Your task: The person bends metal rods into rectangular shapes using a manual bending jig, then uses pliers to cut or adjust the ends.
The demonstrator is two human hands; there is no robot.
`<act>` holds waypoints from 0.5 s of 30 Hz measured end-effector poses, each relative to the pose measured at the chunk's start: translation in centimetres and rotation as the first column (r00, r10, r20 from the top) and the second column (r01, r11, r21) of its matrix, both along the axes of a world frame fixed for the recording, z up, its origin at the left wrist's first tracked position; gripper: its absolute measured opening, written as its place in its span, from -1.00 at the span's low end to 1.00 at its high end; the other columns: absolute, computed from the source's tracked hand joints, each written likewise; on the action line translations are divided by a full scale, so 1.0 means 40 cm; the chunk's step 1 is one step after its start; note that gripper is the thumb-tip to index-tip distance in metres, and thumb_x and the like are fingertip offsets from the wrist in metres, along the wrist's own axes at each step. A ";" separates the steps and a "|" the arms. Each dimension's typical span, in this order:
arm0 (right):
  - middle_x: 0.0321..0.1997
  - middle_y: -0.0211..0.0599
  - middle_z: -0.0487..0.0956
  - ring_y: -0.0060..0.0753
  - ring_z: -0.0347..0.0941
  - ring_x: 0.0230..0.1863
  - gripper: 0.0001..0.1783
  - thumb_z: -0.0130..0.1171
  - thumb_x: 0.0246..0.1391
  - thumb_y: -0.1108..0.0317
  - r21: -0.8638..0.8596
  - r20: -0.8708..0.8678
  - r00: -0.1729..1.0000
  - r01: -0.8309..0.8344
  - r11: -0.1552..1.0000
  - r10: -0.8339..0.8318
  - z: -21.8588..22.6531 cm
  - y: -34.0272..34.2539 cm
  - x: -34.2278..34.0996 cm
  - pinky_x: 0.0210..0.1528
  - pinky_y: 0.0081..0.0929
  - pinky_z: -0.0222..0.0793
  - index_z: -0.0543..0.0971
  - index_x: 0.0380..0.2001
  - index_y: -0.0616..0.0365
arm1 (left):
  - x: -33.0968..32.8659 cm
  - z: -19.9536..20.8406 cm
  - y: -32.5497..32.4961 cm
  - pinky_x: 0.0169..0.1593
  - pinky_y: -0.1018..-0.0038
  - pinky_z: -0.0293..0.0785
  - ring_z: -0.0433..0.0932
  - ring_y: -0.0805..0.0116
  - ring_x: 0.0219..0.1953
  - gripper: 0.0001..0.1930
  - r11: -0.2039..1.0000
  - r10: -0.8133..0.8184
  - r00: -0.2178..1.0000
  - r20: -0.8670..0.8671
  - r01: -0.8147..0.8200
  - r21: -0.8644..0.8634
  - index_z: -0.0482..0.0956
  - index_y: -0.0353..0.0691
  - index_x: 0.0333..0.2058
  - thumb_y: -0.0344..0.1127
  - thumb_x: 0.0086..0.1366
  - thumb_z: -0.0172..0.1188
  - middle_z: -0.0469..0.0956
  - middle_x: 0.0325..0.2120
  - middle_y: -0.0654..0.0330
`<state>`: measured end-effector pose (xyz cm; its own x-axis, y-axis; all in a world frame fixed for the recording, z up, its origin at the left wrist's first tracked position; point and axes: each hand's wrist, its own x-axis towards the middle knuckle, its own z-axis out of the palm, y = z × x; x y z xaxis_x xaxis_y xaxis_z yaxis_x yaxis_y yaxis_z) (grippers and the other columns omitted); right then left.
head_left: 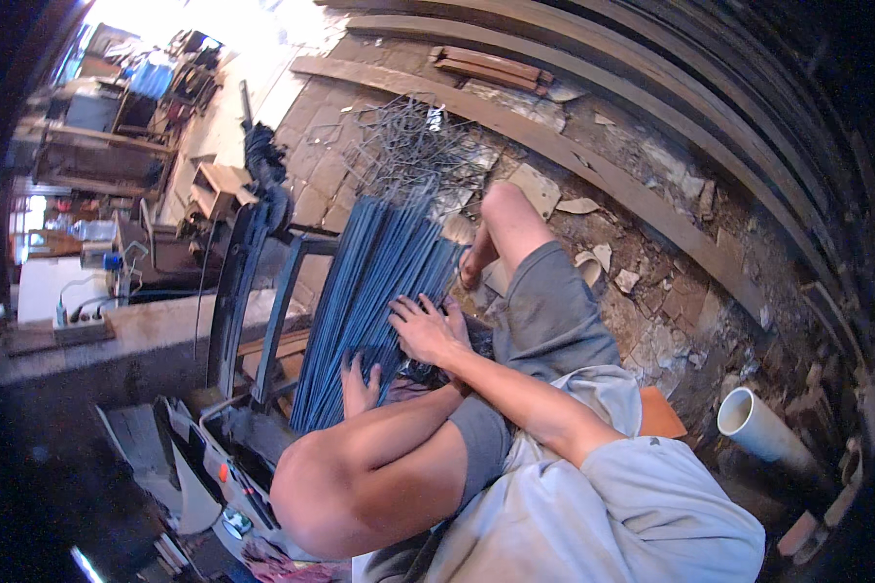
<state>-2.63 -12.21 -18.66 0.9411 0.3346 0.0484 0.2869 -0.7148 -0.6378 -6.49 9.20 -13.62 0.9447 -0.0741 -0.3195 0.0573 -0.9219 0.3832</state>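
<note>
A thick bundle of long, thin bluish metal rods slants before me, resting by a dark metal frame. On its right edge lies my right hand, palm down with its fingers spread over the rods. Lower down, the fingers of my left hand reach up against the same bundle, apart from each other. My bent left leg hides that forearm. Neither hand is visibly gripping a rod.
Beyond the rods sits a tangle of thin wire. Long wooden planks run along the right, above rubble. A white pipe stands at lower right. A power strip lies on a ledge at left. A crate-like container is near my left knee.
</note>
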 end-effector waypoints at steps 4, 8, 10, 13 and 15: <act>0.25 -0.14 0.37 -0.12 0.19 0.35 -0.47 0.18 -0.11 0.25 -0.043 0.010 0.998 -0.057 0.997 0.057 0.027 0.004 0.015 0.33 0.08 0.09 0.48 0.00 0.15 | -0.032 -0.030 0.039 0.24 0.07 0.23 0.29 -0.27 0.18 -0.48 0.982 0.184 0.952 0.245 -0.188 -0.007 0.39 -0.41 0.12 -0.19 0.28 0.18 0.31 0.13 -0.34; 0.00 -0.21 0.47 -0.18 0.36 0.10 -0.62 0.12 -0.06 0.30 -0.286 0.119 0.984 -0.093 0.954 0.132 0.031 -0.002 0.074 0.12 -0.04 0.23 0.50 -0.10 0.07 | -0.017 -0.049 -0.005 0.18 0.06 0.27 0.32 -0.21 0.15 -0.52 0.952 0.251 0.916 0.313 -0.292 0.091 0.37 -0.34 0.13 -0.28 0.26 0.16 0.35 0.10 -0.23; -0.13 -0.26 0.50 -0.18 0.39 0.03 -0.67 0.08 -0.02 0.35 -0.324 0.185 0.962 -0.135 0.936 0.203 0.022 0.010 0.098 0.08 -0.07 0.24 0.50 -0.12 0.08 | -0.016 -0.055 0.013 0.16 0.07 0.29 0.34 -0.18 0.12 -0.56 0.943 0.282 0.904 0.321 -0.323 0.082 0.40 -0.33 0.08 -0.30 0.25 0.16 0.37 0.07 -0.20; -0.06 -0.19 0.50 -0.14 0.37 0.08 -0.63 0.04 0.05 0.39 -0.299 -0.024 0.937 -0.340 0.892 0.349 0.069 0.006 0.133 0.14 -0.04 0.23 0.49 -0.02 0.11 | -0.004 -0.056 0.057 0.11 0.08 0.32 0.37 -0.15 0.08 -0.63 0.946 0.294 0.914 0.278 -0.320 0.052 0.43 -0.31 -0.01 -0.34 0.23 0.16 0.41 0.01 -0.14; -0.07 -0.18 0.49 -0.13 0.38 0.05 -0.67 0.07 0.07 0.33 -0.303 0.015 0.922 -0.366 0.880 0.388 0.061 -0.009 0.147 0.10 -0.05 0.22 0.49 -0.06 0.12 | 0.022 -0.032 0.057 0.05 0.05 0.33 0.39 -0.11 0.00 -0.72 0.958 0.262 0.926 0.270 -0.283 0.042 0.44 -0.29 -0.10 -0.38 0.21 0.15 0.44 -0.11 -0.08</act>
<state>3.24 -12.58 -16.22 0.7388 0.6727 -0.0416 0.6088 -0.6926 -0.3869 -5.59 11.47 -14.88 0.9753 0.2137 -0.0553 0.2195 -0.9125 0.3452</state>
